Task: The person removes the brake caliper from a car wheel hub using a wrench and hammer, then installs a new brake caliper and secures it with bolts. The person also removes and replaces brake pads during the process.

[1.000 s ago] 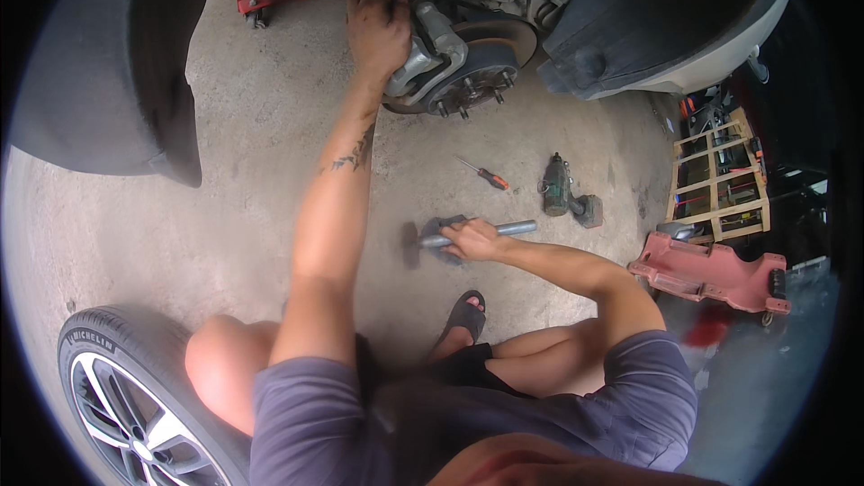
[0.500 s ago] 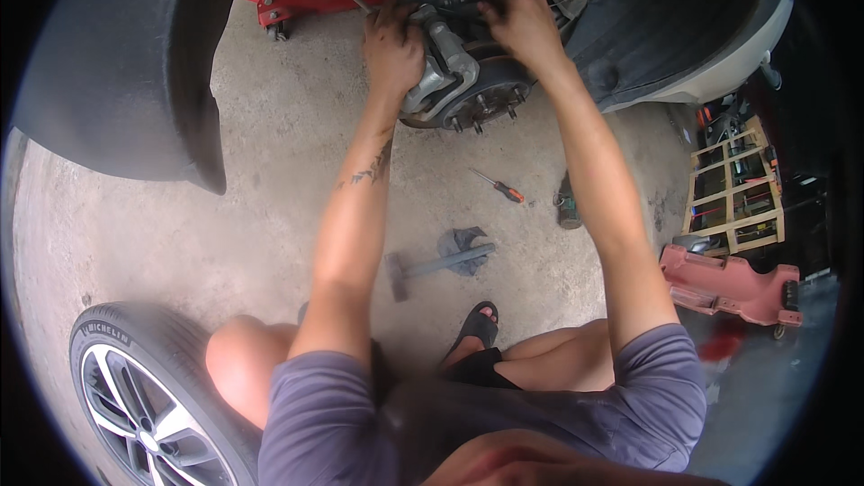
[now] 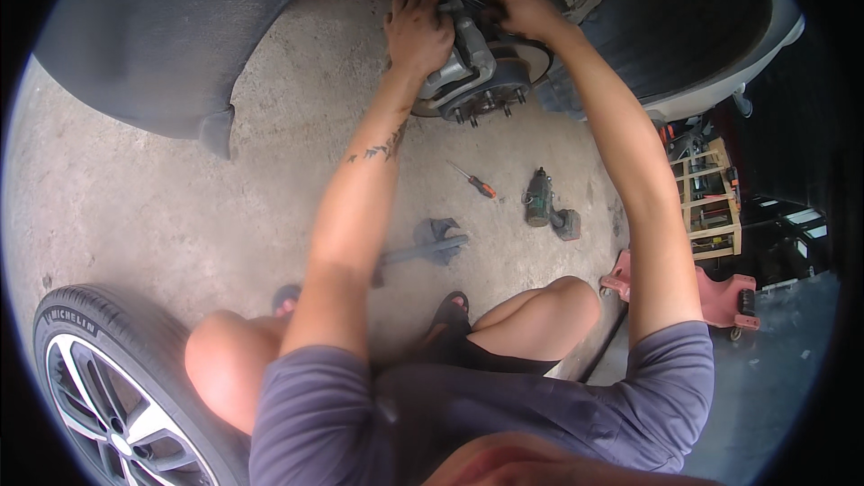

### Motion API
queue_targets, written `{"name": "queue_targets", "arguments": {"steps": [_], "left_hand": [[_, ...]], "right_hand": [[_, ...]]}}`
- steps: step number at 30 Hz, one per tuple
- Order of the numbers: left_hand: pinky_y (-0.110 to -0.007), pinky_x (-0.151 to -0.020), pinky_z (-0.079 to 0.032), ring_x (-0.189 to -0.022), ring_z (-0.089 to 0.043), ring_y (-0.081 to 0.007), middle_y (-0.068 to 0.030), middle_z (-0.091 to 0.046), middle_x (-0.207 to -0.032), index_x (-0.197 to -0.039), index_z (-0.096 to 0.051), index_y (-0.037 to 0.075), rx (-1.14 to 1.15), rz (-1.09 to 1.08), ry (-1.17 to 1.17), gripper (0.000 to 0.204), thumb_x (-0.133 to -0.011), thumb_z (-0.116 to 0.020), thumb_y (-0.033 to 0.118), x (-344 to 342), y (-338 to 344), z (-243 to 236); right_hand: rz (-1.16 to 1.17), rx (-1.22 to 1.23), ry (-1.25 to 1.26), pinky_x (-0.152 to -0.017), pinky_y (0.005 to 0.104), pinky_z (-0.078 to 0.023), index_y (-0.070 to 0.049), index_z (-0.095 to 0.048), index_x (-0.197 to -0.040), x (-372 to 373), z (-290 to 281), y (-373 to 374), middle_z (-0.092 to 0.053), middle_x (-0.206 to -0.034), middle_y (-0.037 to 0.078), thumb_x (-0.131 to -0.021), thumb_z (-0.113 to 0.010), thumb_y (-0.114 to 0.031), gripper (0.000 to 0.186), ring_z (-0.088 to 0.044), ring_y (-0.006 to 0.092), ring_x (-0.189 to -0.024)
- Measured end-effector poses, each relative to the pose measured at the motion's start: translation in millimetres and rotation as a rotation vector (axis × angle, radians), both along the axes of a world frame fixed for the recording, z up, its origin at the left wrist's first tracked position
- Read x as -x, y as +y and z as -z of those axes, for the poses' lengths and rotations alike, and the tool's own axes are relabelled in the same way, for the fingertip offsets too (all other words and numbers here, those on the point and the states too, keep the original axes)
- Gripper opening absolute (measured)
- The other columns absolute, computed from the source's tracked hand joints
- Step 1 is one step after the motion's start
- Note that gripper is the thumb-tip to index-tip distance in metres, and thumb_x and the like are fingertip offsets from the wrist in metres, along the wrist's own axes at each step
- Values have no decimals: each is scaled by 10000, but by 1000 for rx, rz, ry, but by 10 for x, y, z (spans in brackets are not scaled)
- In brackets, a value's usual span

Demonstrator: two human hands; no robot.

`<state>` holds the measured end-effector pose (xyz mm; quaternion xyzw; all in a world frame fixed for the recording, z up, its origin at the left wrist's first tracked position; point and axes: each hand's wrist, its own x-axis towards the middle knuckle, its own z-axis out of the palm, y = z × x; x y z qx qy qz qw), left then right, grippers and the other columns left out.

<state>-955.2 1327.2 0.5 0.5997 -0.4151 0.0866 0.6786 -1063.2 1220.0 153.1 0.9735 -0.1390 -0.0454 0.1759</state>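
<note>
A grey brake caliper [image 3: 469,61] sits over the brake disc and wheel hub [image 3: 490,101] inside the raised car's wheel arch. My left hand [image 3: 419,36] lies along the caliper's left side, its fingers curled over the far edge. On the other side, my right hand [image 3: 527,13] is closed behind the caliper near the suspension parts. Its fingertips are partly hidden and dark there, so what they grip cannot be made out.
On the concrete floor lie a screwdriver [image 3: 481,186], a cordless impact wrench [image 3: 540,200], and a hammer [image 3: 423,250] across a dark cloth [image 3: 436,232]. A wheel [image 3: 67,324] lies at lower left. A red creeper [image 3: 723,300] and wooden crate [image 3: 720,252] stand right.
The view has shifted, bringing the whole impact wrench into sight from behind my right arm. Both hands stay at the caliper, and my left hand's fingers reach further over its far edge.
</note>
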Motion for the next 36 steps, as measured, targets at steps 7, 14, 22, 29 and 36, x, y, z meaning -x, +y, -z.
{"name": "queue_targets", "arguments": {"steps": [7, 14, 22, 29, 36], "left_hand": [[-536, -920, -390, -1177, -477, -311, -30, -546, -1265, -1105, -617, 143, -38, 17, 34, 347, -771, -542, 198, -15, -9, -14], [-542, -921, -389, -1177, -471, -306, -23, -539, -1258, -1083, -636, 136, -33, 10, 8, 329, -777, -544, 209, -33, -39, 19], [-520, -955, -396, -1158, -486, -331, -15, -538, -1303, -1138, -614, 159, -81, -12, -13, 354, -804, -507, 206, 9, 9, -34], [-552, -920, -378, -1197, -458, -313, -62, -601, -1186, -1130, -635, 159, 60, 40, 62, 332, -819, -545, 233, -60, -133, 17], [-416, -871, -429, -964, -607, -300, -81, -646, -1064, -1081, -645, 111, -421, 379, -205, 244, -932, -526, 265, -625, -123, -302]], "right_hand": [[-54, 638, 126, -805, 431, -435, -142, -699, -974, -317, -242, 691, -688, -863, 48, -777, -585, -81, 235, -658, 241, -856], [-243, 649, 107, -846, 428, -442, -39, -636, -784, -438, -312, 591, -634, -770, 111, -823, -567, -163, 147, -635, 279, -756], [156, -213, -40, -806, 431, -487, -25, -643, -1041, 126, 117, -175, -650, -940, 218, -805, -567, -59, 251, -615, 383, -945], [176, 198, -218, -777, 471, -469, -18, -627, -1031, -29, -135, 275, -629, -861, 263, -786, -584, -105, 264, -617, 417, -896], [327, -48, -824, -685, 391, -492, 7, -656, -948, 87, -224, 988, -648, -769, 225, -756, -599, -138, 247, -661, 339, -747]]}}
